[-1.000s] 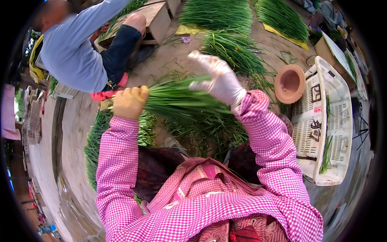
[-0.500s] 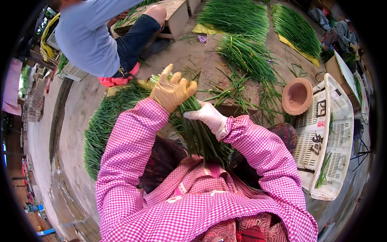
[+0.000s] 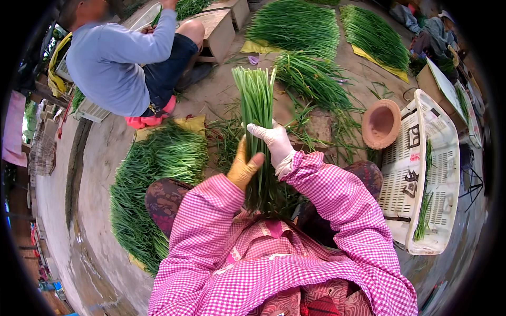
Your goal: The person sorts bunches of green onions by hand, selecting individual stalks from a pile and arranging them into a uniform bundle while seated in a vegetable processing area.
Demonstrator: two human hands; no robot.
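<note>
A bunch of green chives (image 3: 255, 95) stands upright in front of me, its pale cut ends up and its dark leaf tips hanging toward my lap. My right hand (image 3: 273, 143), in a white glove, is closed round the middle of the bunch from the right. Just below it, my left hand (image 3: 244, 167), in a yellow glove, wraps the bunch from the left with the thumb across the front. A large heap of chives (image 3: 153, 179) lies by my left knee. Loose chives (image 3: 311, 126) are strewn on the low surface ahead.
A white plastic crate (image 3: 403, 179) stands at my right with a straw hat (image 3: 381, 124) against it. More chive piles (image 3: 295, 26) lie ahead on yellow sheets. A person in a grey-blue top (image 3: 113, 63) sits at the far left beside a wooden box (image 3: 213, 32).
The bunch has swung upright, its pale ends now pointing up and away. My left hand has moved from the pale ends down to the bunch's lower part; the right hand still grips it.
</note>
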